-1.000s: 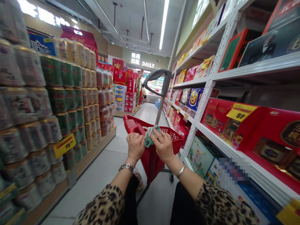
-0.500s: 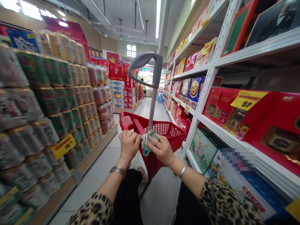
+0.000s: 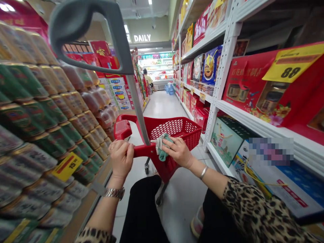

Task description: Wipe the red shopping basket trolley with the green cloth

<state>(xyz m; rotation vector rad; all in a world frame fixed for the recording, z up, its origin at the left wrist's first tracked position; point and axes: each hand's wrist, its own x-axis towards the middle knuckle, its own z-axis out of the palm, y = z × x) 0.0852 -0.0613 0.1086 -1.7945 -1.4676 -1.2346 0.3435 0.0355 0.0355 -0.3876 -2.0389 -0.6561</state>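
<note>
A red wheeled shopping basket [image 3: 177,130] stands in the aisle in front of me, its grey pull handle [image 3: 83,23] rising close to the camera at the upper left. My left hand [image 3: 121,158] is closed around the basket's red near rim. My right hand [image 3: 178,152] presses a green and white cloth [image 3: 162,145] against the rim beside the handle pole, fingers curled over the cloth.
Stacked packs of cans [image 3: 37,135] with a yellow price tag [image 3: 67,166] line the left side. White shelves [image 3: 227,111] with red gift boxes line the right. A person [image 3: 148,79] stands far down the tiled aisle [image 3: 162,104].
My view has dropped and moved closer, so the grey handle now looms at upper left. My left hand slid left along the rim, away from the cloth. The right hand stays on the cloth.
</note>
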